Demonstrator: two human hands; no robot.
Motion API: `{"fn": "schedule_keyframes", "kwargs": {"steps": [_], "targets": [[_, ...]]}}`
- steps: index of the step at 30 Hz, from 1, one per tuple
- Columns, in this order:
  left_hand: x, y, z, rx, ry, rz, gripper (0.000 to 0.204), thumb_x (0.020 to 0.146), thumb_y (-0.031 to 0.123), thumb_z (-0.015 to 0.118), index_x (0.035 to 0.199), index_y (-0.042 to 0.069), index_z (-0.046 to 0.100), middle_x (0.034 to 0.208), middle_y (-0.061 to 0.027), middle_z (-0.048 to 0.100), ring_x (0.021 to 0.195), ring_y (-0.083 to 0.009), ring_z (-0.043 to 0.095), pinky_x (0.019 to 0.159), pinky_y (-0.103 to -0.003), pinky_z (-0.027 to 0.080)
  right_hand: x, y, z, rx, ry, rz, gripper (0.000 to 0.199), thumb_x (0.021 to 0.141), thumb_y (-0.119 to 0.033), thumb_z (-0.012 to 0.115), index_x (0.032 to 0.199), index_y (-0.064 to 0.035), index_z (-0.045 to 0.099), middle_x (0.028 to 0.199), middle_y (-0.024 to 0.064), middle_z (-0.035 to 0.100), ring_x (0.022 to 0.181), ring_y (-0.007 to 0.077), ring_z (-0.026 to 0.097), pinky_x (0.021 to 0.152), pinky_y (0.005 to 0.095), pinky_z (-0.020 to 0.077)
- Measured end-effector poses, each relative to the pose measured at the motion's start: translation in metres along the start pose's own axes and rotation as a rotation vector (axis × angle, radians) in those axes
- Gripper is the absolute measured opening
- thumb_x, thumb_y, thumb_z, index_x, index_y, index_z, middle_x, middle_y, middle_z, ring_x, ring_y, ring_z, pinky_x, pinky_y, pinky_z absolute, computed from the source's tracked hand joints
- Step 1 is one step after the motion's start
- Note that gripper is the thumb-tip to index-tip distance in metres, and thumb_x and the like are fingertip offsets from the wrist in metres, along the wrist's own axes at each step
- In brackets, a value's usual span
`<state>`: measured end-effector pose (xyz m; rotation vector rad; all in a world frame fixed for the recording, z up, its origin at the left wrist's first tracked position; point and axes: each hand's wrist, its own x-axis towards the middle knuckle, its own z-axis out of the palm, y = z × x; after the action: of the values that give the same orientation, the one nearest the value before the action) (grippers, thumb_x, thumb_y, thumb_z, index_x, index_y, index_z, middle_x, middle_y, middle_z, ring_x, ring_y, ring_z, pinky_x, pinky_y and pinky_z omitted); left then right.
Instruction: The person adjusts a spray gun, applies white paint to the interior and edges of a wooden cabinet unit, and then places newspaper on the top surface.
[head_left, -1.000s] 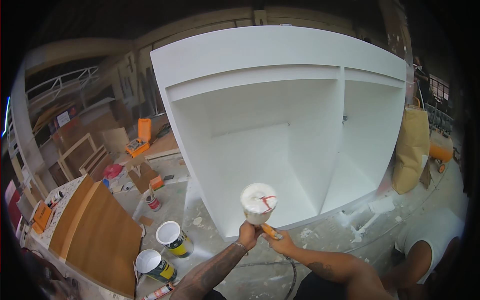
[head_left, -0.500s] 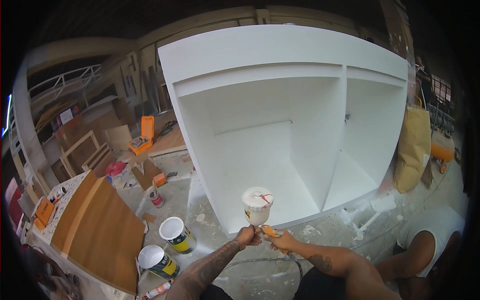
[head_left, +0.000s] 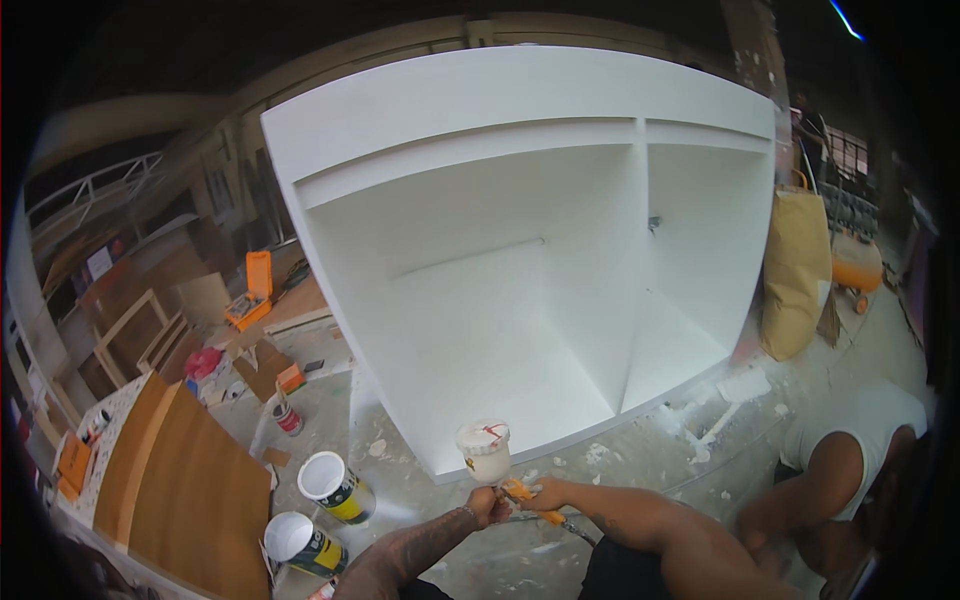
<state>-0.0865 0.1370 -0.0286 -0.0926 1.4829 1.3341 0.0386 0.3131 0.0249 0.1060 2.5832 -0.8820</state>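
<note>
A spray gun with a white paint cup (head_left: 485, 452) and an orange body (head_left: 522, 492) is held low in front of me. My left hand (head_left: 486, 506) grips it just under the cup. My right hand (head_left: 550, 494) is closed around the orange handle, with a hose trailing down to the right. The gun points at the lower front edge of a large white cabinet (head_left: 520, 260). This open cabinet stands on the floor and has a shelf and an upright divider inside.
Two open paint cans (head_left: 335, 487) (head_left: 295, 541) and a small tin (head_left: 287, 418) stand on the spattered floor at the left, beside brown wooden boards (head_left: 180, 490). An orange tool case (head_left: 258, 285) lies behind. A brown paper sack (head_left: 795, 270) leans at the right. A bent knee (head_left: 835, 470) is at lower right.
The view has swung left, so the cabinet now sits further right in the picture. The spray gun and both hands sit slightly lower, and the grip is unchanged.
</note>
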Motion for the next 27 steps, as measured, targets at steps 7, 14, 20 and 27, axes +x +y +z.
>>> {"fn": "schedule_keyframes", "kwargs": {"steps": [7,14,20,27], "targets": [[-0.006,0.008,0.014,0.061,0.066,-0.015,0.018,0.091,0.018,0.046,0.099,0.008,0.058,0.080,-0.0076,0.062,0.071,-0.0276,0.067,0.069,-0.045,0.057,0.003,0.010,0.010,0.157,0.140,0.223,0.098,0.068,-0.064,0.071,0.131,0.0070,0.051,0.120,0.0271,0.062,0.100,0.0345,0.066,0.082,0.0407,0.0546],[0.000,0.009,0.004,0.075,0.078,0.027,0.020,0.094,0.022,0.045,0.101,0.009,0.058,0.082,-0.0077,0.062,0.074,-0.0265,0.067,0.069,-0.044,0.056,0.021,0.012,0.009,0.112,0.089,0.181,0.093,0.070,-0.068,0.068,0.128,0.0025,0.053,0.113,0.0250,0.064,0.096,0.0331,0.067,0.083,0.0398,0.0534],[-0.002,0.013,0.016,0.193,0.071,0.002,0.026,0.096,0.029,0.044,0.103,0.008,0.057,0.085,-0.0105,0.064,0.077,-0.0273,0.068,0.070,-0.043,0.056,0.044,0.051,0.024,0.055,0.127,0.094,0.062,0.078,-0.067,0.062,0.108,-0.0135,0.070,0.101,0.0166,0.070,0.092,0.0320,0.066,0.085,0.0386,0.0520],[-0.011,0.014,0.012,0.263,0.092,-0.015,0.044,0.098,0.041,0.032,0.111,0.008,0.057,0.093,-0.0148,0.066,0.078,-0.0274,0.068,0.068,-0.041,0.056,0.042,0.042,0.018,0.029,0.193,0.034,0.056,0.079,-0.062,0.065,0.105,-0.0129,0.071,0.095,0.0129,0.071,0.090,0.0288,0.067,0.083,0.0372,0.0522]]}}
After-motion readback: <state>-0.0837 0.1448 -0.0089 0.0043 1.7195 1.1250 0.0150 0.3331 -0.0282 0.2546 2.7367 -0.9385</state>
